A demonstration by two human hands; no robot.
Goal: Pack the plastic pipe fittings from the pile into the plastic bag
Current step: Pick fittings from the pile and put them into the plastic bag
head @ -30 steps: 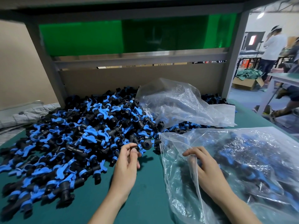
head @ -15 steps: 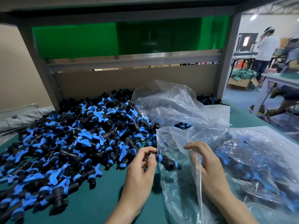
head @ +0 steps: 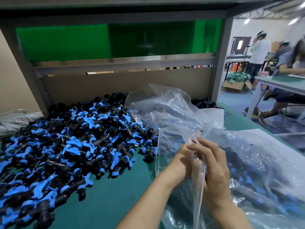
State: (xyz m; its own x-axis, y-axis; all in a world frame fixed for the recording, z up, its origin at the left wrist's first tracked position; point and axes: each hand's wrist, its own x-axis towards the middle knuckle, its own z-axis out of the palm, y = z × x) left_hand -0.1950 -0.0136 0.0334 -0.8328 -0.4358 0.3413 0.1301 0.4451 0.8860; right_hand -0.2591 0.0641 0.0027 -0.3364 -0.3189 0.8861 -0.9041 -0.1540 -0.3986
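At the mouth of the plastic bag, on the right side of the green surface, I see both hands together. The right hand pinches the film at the opening. The left hand sits inside behind the film, and I cannot tell whether it grips anything. The pile lies to the left, nearer the left hand, with its closest fittings just beside the mouth. The bag runs left to right, mouth facing the pile. The fittings point every way.
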